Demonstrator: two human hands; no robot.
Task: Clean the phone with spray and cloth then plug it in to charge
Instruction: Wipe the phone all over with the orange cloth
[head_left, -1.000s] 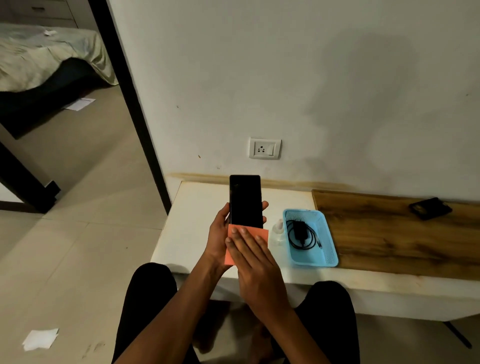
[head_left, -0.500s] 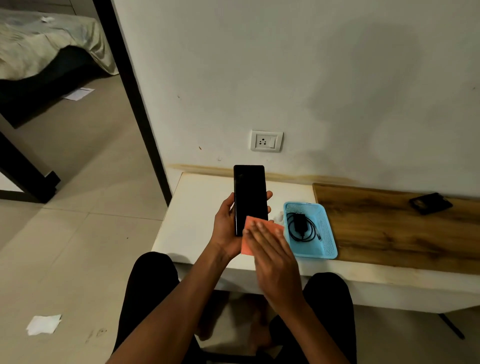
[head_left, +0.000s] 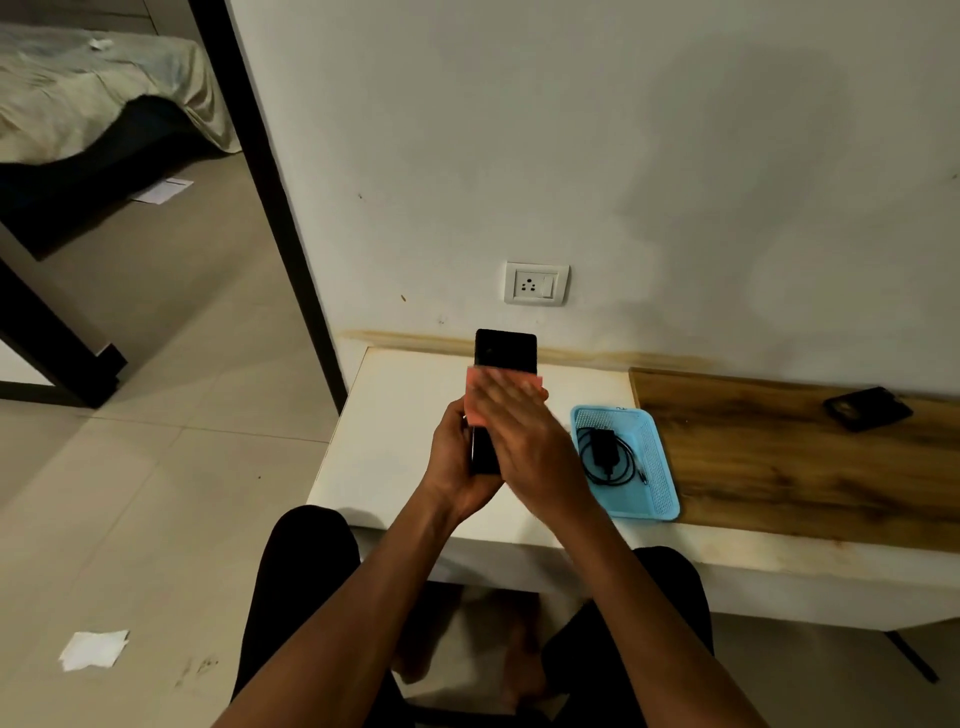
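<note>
My left hand (head_left: 457, 457) grips a black phone (head_left: 505, 351) upright by its lower half, above the white table (head_left: 395, 441). Flat against the screen lies my right hand (head_left: 524, 436), pressing an orange cloth (head_left: 475, 400) onto the phone's middle. Only the phone's top and a strip of its lower left edge show. A black charger with a coiled cable (head_left: 605, 457) lies in a blue basket (head_left: 660, 483) to the right. The wall socket (head_left: 536, 283) sits just above the phone. The spray bottle is hidden behind my right hand.
A wooden board (head_left: 779, 467) covers the table's right part, with a dark phone case (head_left: 866, 408) on it near the wall. My knees are under the table's front edge. A door frame (head_left: 270, 197) stands left, with a paper scrap (head_left: 93, 649) on the floor.
My right hand has slid the orange cloth up the screen from the phone's bottom to its middle. The phone stays held upright in my left hand.
</note>
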